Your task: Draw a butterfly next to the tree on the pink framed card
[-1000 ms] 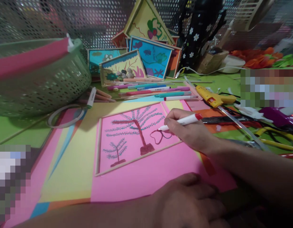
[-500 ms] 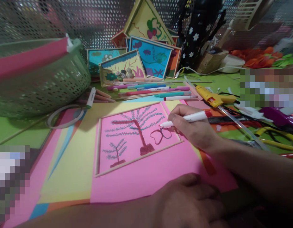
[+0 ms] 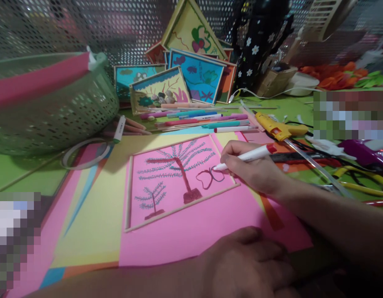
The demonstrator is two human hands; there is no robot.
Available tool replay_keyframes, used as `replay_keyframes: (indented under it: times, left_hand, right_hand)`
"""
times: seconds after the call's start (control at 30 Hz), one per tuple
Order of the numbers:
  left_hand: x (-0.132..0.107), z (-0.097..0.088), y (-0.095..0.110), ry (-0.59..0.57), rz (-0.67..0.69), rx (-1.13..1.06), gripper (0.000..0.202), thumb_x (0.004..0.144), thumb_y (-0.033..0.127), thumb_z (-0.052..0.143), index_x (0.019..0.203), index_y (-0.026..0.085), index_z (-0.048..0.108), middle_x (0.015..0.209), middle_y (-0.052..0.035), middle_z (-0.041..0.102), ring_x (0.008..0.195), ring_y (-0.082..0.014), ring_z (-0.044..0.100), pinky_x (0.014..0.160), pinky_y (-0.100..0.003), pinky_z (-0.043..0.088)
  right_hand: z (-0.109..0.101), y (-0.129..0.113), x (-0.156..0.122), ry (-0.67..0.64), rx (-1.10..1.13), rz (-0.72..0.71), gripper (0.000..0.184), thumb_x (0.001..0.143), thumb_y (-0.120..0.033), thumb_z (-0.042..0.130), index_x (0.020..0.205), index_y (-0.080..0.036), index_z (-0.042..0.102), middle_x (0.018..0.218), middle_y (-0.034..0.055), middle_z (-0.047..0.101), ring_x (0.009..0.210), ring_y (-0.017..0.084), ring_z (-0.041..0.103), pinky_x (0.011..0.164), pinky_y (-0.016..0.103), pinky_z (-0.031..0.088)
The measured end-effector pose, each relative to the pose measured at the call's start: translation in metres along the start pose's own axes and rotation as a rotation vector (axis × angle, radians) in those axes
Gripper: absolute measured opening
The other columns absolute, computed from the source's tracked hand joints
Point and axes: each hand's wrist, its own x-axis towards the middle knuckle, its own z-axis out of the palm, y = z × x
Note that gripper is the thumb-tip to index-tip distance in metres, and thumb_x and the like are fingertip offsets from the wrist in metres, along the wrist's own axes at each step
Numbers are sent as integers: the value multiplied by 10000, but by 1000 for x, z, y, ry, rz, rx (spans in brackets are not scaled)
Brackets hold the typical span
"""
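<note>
My right hand point(image 3: 252, 165) is closed around a white felt-tip marker point(image 3: 255, 155) with a red end. The marker's tip is at the dark outline of two joined rounded shapes point(image 3: 210, 177). These sit inside a stick-framed drawing point(image 3: 166, 198) on pink paper, right of a brown-trunked tree point(image 3: 181, 169) with teal-green leafy branches. At the frame's lower left is a smaller tree point(image 3: 153, 200). My left hand point(image 3: 250, 263) lies flat, palm down, across the near edge of the pink paper point(image 3: 166, 244), fingers stretched to the right.
Several markers point(image 3: 204, 117) lie behind the drawing, before framed pictures point(image 3: 197, 74). At the left stand a green basket point(image 3: 55, 111) and a tape roll point(image 3: 85, 154). To the right are a yellow glue gun point(image 3: 274, 125), cables and yellow-handled pliers or scissors point(image 3: 362, 178).
My right hand has shifted slightly down, bringing the marker's tip from beside the tree's right branches to the outlined shape. My left hand stays in place.
</note>
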Motion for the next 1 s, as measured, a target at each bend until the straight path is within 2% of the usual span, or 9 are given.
replay_keyframes:
  times: [0.37, 0.7, 0.9, 1.0]
  left_hand:
    - [1, -2, 0, -54, 0, -30, 255, 1021, 345, 435, 996, 248, 669, 1142, 102, 699, 1137, -99, 590, 915, -256, 428]
    - [6, 0, 1, -29, -51, -65, 212, 989, 363, 509, 1004, 215, 659, 1091, 100, 720, 1086, -85, 618, 885, -240, 435]
    - [4, -2, 1, -3, -3, -28, 257, 1010, 348, 466, 911, 235, 675, 1057, 93, 725, 1070, -113, 623, 832, -263, 441]
    - [3, -1, 0, 17, 8, -25, 273, 1018, 333, 444, 921, 237, 681, 1066, 95, 721, 1054, -115, 624, 833, -269, 447]
  right_hand:
    - [2, 6, 1, 22, 38, -27, 133, 729, -254, 515, 606, -210, 493, 504, -62, 458, 479, 87, 398, 446, 232, 304]
    - [3, 6, 1, -8, 16, -8, 144, 735, -267, 522, 607, -206, 500, 522, -46, 468, 536, 103, 446, 473, 233, 317]
    - [3, 4, 1, -3, -18, 3, 155, 734, -280, 522, 597, -211, 496, 495, -54, 435, 524, 103, 426, 470, 237, 305]
    - [4, 5, 2, -4, -32, 6, 164, 738, -282, 526, 595, -210, 496, 499, -55, 437, 525, 100, 421, 475, 239, 305]
